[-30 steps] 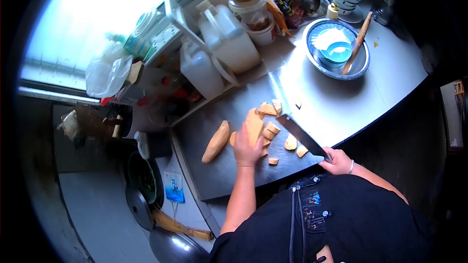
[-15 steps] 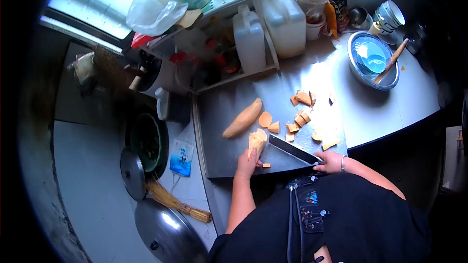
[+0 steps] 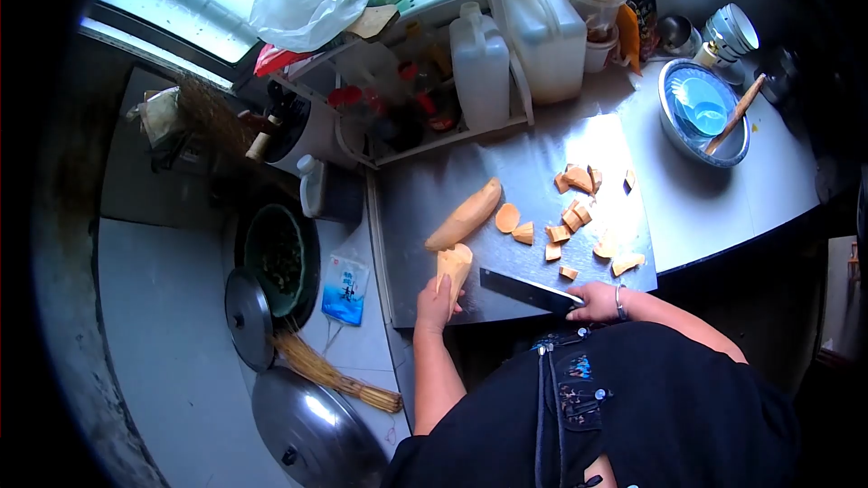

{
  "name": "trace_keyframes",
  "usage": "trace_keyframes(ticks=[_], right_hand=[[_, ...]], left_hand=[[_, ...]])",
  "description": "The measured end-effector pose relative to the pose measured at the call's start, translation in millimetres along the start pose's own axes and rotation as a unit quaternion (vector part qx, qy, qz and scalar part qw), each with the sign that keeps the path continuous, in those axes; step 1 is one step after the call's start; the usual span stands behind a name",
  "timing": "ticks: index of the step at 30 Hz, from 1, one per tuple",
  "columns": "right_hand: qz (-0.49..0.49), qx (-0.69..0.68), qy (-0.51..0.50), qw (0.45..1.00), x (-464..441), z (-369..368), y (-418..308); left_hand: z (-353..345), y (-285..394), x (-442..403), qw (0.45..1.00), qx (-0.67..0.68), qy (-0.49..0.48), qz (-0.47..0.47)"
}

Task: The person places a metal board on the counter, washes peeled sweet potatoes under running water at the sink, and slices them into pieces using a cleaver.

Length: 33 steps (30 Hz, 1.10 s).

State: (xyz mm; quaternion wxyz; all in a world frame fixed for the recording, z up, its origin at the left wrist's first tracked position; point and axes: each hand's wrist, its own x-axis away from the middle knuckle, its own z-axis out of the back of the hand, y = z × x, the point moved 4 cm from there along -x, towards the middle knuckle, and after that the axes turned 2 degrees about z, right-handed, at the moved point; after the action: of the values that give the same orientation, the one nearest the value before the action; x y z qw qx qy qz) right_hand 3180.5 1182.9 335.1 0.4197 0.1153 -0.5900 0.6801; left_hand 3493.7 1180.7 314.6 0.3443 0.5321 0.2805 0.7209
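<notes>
My left hand (image 3: 437,305) is wrapped round a cut piece of peeled sweet potato (image 3: 455,264) at the near left of the steel board (image 3: 407,208). In my right hand (image 3: 594,301) is the handle of a cleaver (image 3: 524,289), its broad dark blade pointing left and lying apart from the held piece. Just beyond my left hand lies a whole peeled sweet potato (image 3: 466,215). A round slice (image 3: 508,217) and several cut chunks (image 3: 576,215) are spread over the middle and right of the board. One small chunk (image 3: 568,273) rests just past the blade.
A metal basin (image 3: 665,117) with blue bowls and a wooden handle stands at the right rear. Large plastic jugs (image 3: 549,45) and a shelf rack line the back. Left are a blue packet (image 3: 344,291), a straw brush (image 3: 334,375), pot lids (image 3: 312,429) and a green basin (image 3: 276,253).
My left hand has shifted left with the held sweet potato piece, away from the blade. The cleaver has moved slightly left and lower. A small chunk now lies beyond the blade.
</notes>
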Motion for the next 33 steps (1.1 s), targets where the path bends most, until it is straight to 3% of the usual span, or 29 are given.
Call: trace_keyframes(ticks=[2, 4, 6, 8, 10, 14, 16, 17, 18, 20, 21, 22, 24, 27, 31, 33], right_hand=[[-0.044, -0.028, 0.011, 0.999, -0.2, 13.1, 5.0], [-0.055, -0.039, 0.102, 0.993, 0.6, 26.9, 16.1], [-0.087, -0.115, 0.128, 0.981, -1.6, 40.6, 30.6], [-0.05, -0.132, 0.191, 0.971, -6.6, 51.0, 49.1], [-0.08, -0.264, 0.223, 0.935, 1.7, 60.5, 48.9], [-0.071, -0.251, 0.277, 0.925, 13.2, 77.0, 41.4], [-0.087, -0.282, 0.267, 0.917, 18.8, 70.4, 38.0], [-0.064, -0.301, 0.276, 0.911, 17.3, 61.4, 41.4], [-0.04, -0.319, 0.284, 0.903, 17.1, 54.0, 42.1], [-0.039, -0.296, 0.282, 0.912, 22.4, 43.3, 30.3], [-0.024, -0.291, 0.29, 0.911, 22.2, 35.7, 30.3], [-0.01, -0.285, 0.298, 0.911, 22.7, 30.3, 29.1], [-0.018, -0.279, 0.293, 0.914, 27.9, 24.1, 27.8], [0.001, -0.117, 0.322, 0.939, 33.2, 25.7, 21.2], [0.05, -0.041, 0.375, 0.925, 67.2, 42.8, -16.4], [0.169, -0.077, 0.423, 0.887, 88.6, 55.0, -44.1]], left_hand=[[-1.1, -1.9, 0.5, 1.0, 0.0, 0.004, -0.003], [-3.7, -6.1, -1.7, 1.0, -0.023, 0.008, -0.002], [-16.9, -8.3, -4.1, 1.0, 0.004, -0.01, -0.011], [-35.4, -6.9, -4.8, 0.999, 0.031, -0.028, -0.019], [-59.4, 0.5, -5.7, 0.996, -0.011, -0.056, -0.067], [-107.3, 16.1, -5.3, 0.99, -0.007, -0.076, -0.122], [-125.9, 16.5, -5.7, 0.988, -0.098, -0.067, -0.1], [-132.8, 12.1, -13.4, 0.965, -0.201, -0.037, -0.166], [-142.3, 1.1, -16.9, 0.965, -0.2, -0.039, -0.165], [-154.1, 8.7, -12.4, 0.942, -0.302, -0.017, -0.144], [-155.5, 39.5, 8.3, 0.97, -0.228, -0.085, 0.022], [-158.5, 35.7, 6.4, 0.969, -0.229, -0.086, 0.023], [-166.6, 31.6, 1.1, 0.931, -0.355, -0.054, -0.07], [-169.7, 47.0, 11.4, 0.919, -0.38, -0.051, -0.093], [-164.9, 43.9, 11.5, 0.914, -0.382, -0.076, -0.111], [-156.9, 37.3, 7.6, 0.918, -0.38, -0.028, -0.11]])
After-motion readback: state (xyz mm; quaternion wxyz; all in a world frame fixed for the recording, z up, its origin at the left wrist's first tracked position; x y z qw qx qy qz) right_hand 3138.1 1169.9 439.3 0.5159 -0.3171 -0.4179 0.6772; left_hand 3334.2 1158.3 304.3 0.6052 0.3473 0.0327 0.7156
